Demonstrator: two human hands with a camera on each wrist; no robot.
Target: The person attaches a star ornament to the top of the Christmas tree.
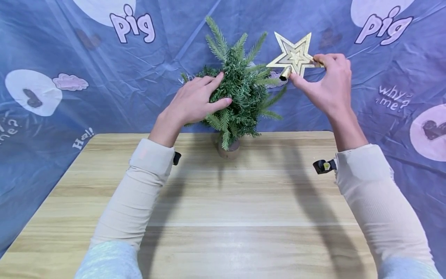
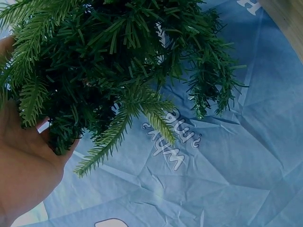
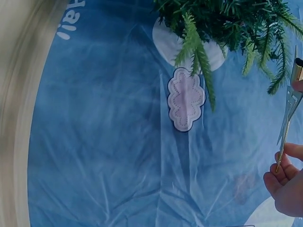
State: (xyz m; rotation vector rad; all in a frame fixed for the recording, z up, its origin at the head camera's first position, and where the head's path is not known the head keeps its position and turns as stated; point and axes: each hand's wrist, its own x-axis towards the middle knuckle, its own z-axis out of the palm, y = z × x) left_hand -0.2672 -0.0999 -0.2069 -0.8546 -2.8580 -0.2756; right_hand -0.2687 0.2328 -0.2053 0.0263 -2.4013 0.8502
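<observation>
- Blue printed backdrop (image 1: 313,15): biggest thing here, hanging wrinkled behind the tree.
- Bench (image 1: 244,232): pale wood-look top, stretching out in front of the tree, which stands near its far edge.
- Green tabletop tree (image 1: 240,89): upright, bushy, tips poking out all over.
- Left hand (image 1: 196,97): on the left side of the tree, thumb and index spread wide against the foliage. Can't really make out the other fingers among the needles. I'd call this the steadying job.
- Right hand (image 1: 334,85): off to the right of the tree, thumb and fingers pinching the star.
- Gold star (image 1: 296,57): held up just beside the tree's upper right, can't tell if it's brushing a branch tip. Not on the tree yet, so my read is we're at the lining-up step.
- Brown base (image 1: 229,151): sits right under the tree, on the bench.
- Little gold socket (image 1: 285,73): on the star's lower part, dark end tipped down and toward the tree. Next move probably calls for getting that over an upright tip and easing it down while the tree's kept steady.
</observation>
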